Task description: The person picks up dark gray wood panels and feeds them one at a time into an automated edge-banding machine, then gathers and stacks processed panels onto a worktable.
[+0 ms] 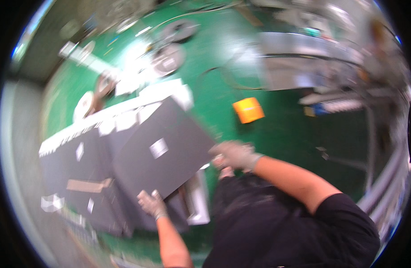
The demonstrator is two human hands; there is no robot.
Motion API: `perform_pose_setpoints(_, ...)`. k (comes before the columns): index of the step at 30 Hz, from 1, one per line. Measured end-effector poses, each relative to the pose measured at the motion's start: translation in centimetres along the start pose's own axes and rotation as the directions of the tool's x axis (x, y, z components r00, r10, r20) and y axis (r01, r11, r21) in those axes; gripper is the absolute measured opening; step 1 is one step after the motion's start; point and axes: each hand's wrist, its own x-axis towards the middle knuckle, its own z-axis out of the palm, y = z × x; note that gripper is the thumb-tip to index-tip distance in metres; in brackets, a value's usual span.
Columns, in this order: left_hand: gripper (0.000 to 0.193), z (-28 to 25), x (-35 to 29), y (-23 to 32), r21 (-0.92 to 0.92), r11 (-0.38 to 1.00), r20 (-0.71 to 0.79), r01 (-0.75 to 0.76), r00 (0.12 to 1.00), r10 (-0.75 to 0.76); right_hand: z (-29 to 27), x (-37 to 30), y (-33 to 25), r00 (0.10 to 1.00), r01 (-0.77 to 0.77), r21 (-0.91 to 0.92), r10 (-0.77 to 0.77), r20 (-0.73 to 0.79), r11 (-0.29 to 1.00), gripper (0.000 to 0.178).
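A dark grey rectangular box or panel (pixel 178 138) with a white label tilts at an angle above a row of similar dark pieces. My right hand (pixel 234 155), in a pale work glove, grips its right corner. At its near edge is my left hand (pixel 152 204), also gloved, with the fingers closed on that edge. Motion blur hides the finger detail, and I cannot tell how thick the piece is. Beneath and to the left lie more dark grey pieces (pixel 73 161), one bearing a strip of brown tape (pixel 87 185).
An orange block-shaped object (pixel 248 110) lies on the green floor (pixel 205 85) ahead. Grey round reels (pixel 168 59) and a white rail (pixel 91 62) are at the far left. Metal machinery (pixel 286 67) with a dark cable stands far right. Pale pipes (pixel 388 178) run along the right side.
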Motion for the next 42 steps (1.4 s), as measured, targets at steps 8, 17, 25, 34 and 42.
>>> perform_pose_setpoints(8, 0.053, -0.4, -4.0, -8.2, -0.621, 0.693, 0.079, 0.367, 0.909, -0.410, 1.1, 5.4, 3.0, 0.868, -0.284, -0.168, 0.179, -0.463, 0.944, 0.044)
perform_pose_setpoints(17, 0.033, 0.8, -4.9, -9.6, -0.802, 0.475, 0.190, 0.363, 0.908, -0.373, 0.1, 2.4, 3.4, 0.916, -0.382, 0.648, 0.363, 0.171, 0.659, 0.052)
perform_pose_setpoints(25, 0.088, -4.3, -4.9, -3.0, -0.634, 0.531, 0.632, 0.562, 0.772, -0.063, -4.3, -10.8, -0.6, 0.779, -0.457, 0.281, 0.532, -0.332, 0.844, 0.056)
perform_pose_setpoints(34, 0.047, -6.5, -4.5, 15.0, -0.943, 0.252, 0.279, 0.219, 0.931, 0.236, -7.9, -27.1, 7.4, 0.349, -0.184, 0.612, 0.633, -0.691, 0.769, 0.060)
perform_pose_setpoints(42, 0.039, -18.5, -7.4, 40.2, -0.905, 0.171, -0.114, -0.390, 0.608, 0.786, 0.3, -40.1, 15.7, -0.062, 0.393, 0.863, 0.946, -0.320, 0.317, 0.056)
